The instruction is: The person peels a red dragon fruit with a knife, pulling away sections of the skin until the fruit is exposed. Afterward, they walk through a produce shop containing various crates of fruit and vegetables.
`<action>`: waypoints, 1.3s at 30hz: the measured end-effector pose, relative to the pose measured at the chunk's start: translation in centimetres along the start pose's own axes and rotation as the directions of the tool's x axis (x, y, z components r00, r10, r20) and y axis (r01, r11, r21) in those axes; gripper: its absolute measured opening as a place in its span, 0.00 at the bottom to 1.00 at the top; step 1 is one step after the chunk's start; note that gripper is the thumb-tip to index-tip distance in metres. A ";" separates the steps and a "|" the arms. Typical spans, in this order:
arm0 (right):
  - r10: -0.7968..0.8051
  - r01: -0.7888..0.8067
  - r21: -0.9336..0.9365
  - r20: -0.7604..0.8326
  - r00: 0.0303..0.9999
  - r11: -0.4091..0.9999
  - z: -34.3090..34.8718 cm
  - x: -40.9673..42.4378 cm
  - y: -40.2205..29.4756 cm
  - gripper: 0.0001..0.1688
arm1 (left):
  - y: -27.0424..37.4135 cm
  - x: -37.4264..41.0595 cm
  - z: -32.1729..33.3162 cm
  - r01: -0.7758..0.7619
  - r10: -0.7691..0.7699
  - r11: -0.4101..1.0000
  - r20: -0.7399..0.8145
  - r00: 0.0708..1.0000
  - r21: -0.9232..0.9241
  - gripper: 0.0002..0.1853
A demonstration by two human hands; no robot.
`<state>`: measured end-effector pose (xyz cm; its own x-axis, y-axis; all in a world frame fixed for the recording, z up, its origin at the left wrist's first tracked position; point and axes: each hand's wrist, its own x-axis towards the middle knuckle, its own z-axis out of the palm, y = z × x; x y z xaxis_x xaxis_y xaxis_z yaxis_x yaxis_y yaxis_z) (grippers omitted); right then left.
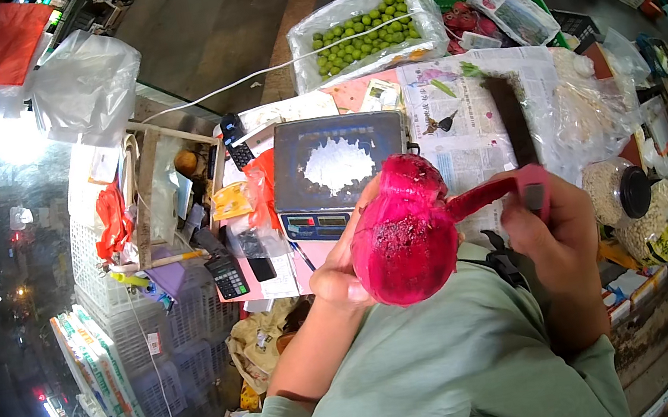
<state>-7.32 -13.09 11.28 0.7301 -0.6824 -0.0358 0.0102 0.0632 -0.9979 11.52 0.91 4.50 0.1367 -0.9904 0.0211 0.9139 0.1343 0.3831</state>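
Observation:
A magenta dragon fruit (404,243) with bare, wet-looking flesh is held in front of my body. My left hand (339,276) cups it from the left side, thumb at the lower edge. In my right hand (550,226) is a knife (513,121), its dark, broad blade pointing away from me over the newspaper (453,111). A strip of peel (483,198) stretches from the fruit's right side to my right fingers, where its end lies over the knife near the grip. Dark scraps lie on the newspaper.
A digital scale (340,162) stands beyond the fruit, left of the newspaper. Farther back is a lined box of green fruit (368,33). Left are a calculator (228,276) and a wooden box (154,191). A black-lidded jar (617,193) sits at right. A white cord (260,73) crosses behind.

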 end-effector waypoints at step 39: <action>0.446 -0.524 0.562 0.284 0.849 0.640 -0.4 3.8 4.2 0.16 | -0.6 0.2 -2.1 0.092 -0.080 0.966 0.057 0.995 -0.242 0.57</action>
<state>-4.80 -15.69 6.91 0.8182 -0.3446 -0.4602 0.0078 0.8070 -0.5905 11.77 0.74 2.31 0.0407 -0.9982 0.0432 0.9878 0.0467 0.1489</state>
